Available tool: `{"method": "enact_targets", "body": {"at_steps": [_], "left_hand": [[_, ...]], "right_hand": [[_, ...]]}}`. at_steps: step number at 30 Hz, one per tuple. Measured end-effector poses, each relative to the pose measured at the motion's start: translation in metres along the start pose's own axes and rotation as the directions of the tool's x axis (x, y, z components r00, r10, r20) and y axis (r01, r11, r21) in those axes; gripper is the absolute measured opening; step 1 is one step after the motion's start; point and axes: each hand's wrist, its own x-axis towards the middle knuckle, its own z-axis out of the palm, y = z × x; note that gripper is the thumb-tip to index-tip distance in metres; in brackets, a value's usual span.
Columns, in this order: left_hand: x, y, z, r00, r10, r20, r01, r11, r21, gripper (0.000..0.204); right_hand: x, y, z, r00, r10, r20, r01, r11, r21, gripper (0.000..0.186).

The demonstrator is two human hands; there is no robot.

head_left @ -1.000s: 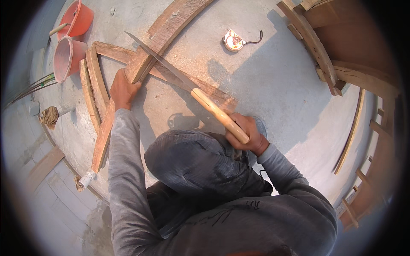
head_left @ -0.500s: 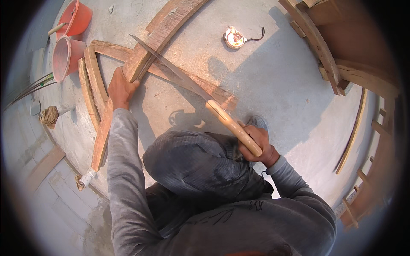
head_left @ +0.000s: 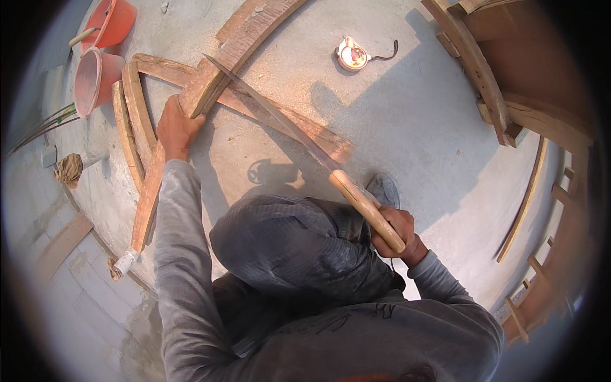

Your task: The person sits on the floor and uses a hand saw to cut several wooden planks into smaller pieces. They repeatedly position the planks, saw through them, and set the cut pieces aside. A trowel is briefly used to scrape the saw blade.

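Note:
My left hand (head_left: 175,130) grips a curved wooden board (head_left: 251,32) that runs diagonally across another board (head_left: 312,137) lying on the floor. The saw blade (head_left: 273,112) rests across the gripped board, tip toward the upper left. My right hand (head_left: 394,229) is closed round its pale wooden handle (head_left: 364,207), beside my bent knee (head_left: 267,242). A round tape measure (head_left: 353,56) with a black strap lies on the concrete beyond the saw.
Two red buckets (head_left: 95,83), thin rods (head_left: 41,127) and loose curved boards (head_left: 127,134) are at left. A curved timber structure (head_left: 484,76) stands at upper right, with a narrow strip (head_left: 522,200) below it. My foot (head_left: 382,191) is on the floor.
My right hand and the saw have moved down and to the right, drawing the blade back across the board. My left hand keeps its grip, shifted slightly in view.

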Motion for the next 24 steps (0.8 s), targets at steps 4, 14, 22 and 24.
{"method": "enact_targets", "body": {"at_steps": [4,14,22,24], "left_hand": [[-0.003,-0.001,0.009,0.999,0.028,-0.032,-0.027,0.999,0.030,0.059],[-0.001,-0.006,0.001,0.999,0.018,-0.045,-0.017,1.000,0.019,0.055],[0.001,0.002,0.009,0.998,0.057,-0.037,-0.057,0.998,-0.011,0.053],[-0.001,-0.007,0.003,0.999,0.048,-0.025,-0.049,0.998,-0.050,0.053]], "right_hand": [[0.109,0.019,0.043,0.996,0.091,-0.015,-0.089,0.991,0.099,0.022],[0.005,-0.011,-0.003,0.999,-0.009,-0.047,0.007,1.000,-0.024,0.020],[0.171,0.019,0.080,0.991,0.074,-0.111,-0.056,0.986,0.155,0.020],[0.117,0.017,0.055,0.996,0.092,0.017,-0.094,0.988,0.126,0.029]]}}
